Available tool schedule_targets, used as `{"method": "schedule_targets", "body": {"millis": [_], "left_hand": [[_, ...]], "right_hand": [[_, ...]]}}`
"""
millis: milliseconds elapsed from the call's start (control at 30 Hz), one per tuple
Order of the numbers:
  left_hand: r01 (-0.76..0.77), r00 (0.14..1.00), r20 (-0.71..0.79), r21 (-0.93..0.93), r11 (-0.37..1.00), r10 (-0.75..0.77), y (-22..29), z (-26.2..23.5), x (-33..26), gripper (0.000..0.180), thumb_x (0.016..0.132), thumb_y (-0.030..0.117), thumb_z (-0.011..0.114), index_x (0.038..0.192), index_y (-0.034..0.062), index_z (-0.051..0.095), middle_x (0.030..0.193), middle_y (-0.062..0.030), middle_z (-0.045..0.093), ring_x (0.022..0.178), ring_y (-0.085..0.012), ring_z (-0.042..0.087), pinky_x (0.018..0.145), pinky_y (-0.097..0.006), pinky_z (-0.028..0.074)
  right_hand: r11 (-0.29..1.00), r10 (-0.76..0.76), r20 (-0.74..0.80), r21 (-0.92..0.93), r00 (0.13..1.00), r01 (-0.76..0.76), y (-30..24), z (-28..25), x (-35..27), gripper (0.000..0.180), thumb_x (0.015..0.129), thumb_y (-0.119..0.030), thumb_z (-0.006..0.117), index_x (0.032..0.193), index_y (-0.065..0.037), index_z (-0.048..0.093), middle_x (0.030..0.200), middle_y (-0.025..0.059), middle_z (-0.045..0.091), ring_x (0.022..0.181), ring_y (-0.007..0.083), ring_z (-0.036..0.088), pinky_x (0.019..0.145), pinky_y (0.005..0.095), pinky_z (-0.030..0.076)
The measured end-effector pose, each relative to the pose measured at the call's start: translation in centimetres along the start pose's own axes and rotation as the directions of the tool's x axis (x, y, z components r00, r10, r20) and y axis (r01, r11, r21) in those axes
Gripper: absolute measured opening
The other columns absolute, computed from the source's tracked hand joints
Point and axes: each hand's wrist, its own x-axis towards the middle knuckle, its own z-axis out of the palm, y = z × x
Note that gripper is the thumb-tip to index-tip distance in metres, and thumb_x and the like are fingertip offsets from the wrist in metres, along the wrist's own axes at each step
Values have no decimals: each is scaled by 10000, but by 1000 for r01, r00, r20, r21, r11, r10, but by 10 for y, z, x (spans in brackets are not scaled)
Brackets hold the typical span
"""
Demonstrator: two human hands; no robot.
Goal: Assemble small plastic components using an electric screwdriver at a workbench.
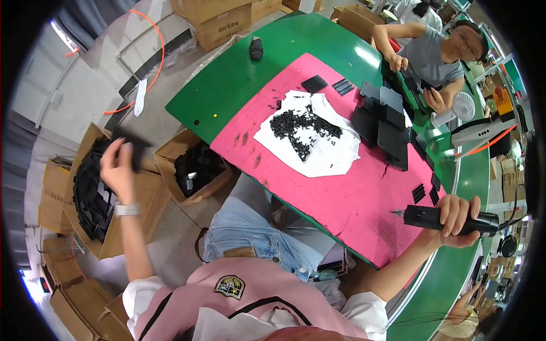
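Note:
Out to the left, my left hand (pixel 118 170) grips a black flat panel (pixel 132 146), slightly blurred. It hovers above a cardboard box (pixel 128 207) filled with black flat parts (pixel 91 199). My right hand (pixel 455 220) is wrapped round a black electric screwdriver (pixel 424 216), its bit pointing left over the pink mat (pixel 318 199). A pile of small black pieces (pixel 296 128) lies on a white cloth (pixel 327 162) on the mat. Right of the cloth are stacked black panels (pixel 384 128).
A second cardboard box (pixel 213 196) with black parts stands beside the green table (pixel 227 96). Across the table a person (pixel 435 62) holds black parts. A small white fan (pixel 462 108) stands near them. Small ribbed black pieces (pixel 419 193) lie near the mat's right edge.

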Motion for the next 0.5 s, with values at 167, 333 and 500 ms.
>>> {"method": "schedule_targets", "body": {"millis": [167,333,500], "left_hand": [[387,894,-329,228,894,-303,-290,-160,62,308,829,208,637,1055,2,680,1023,-119,690,920,-213,639,842,-319,481],[273,941,-249,153,950,-230,-254,-83,70,263,829,115,593,1050,-3,674,1055,-119,670,944,-218,617,868,-320,464],[110,964,266,-394,913,-2,0,84,60,253,905,124,558,1100,-24,623,1083,-59,635,975,-147,580,870,-265,442]], "right_hand": [[993,72,77,-104,994,-64,18,0,0,389,795,-324,704,941,-103,419,511,-54,521,378,58,509,408,190,392],[989,77,121,-132,990,-61,26,11,2,379,816,-374,654,945,-110,414,515,-65,493,367,66,483,418,218,409],[989,90,103,-125,991,-77,18,4,-3,420,787,-415,669,932,-111,418,517,-44,475,369,91,468,438,243,410]]}}
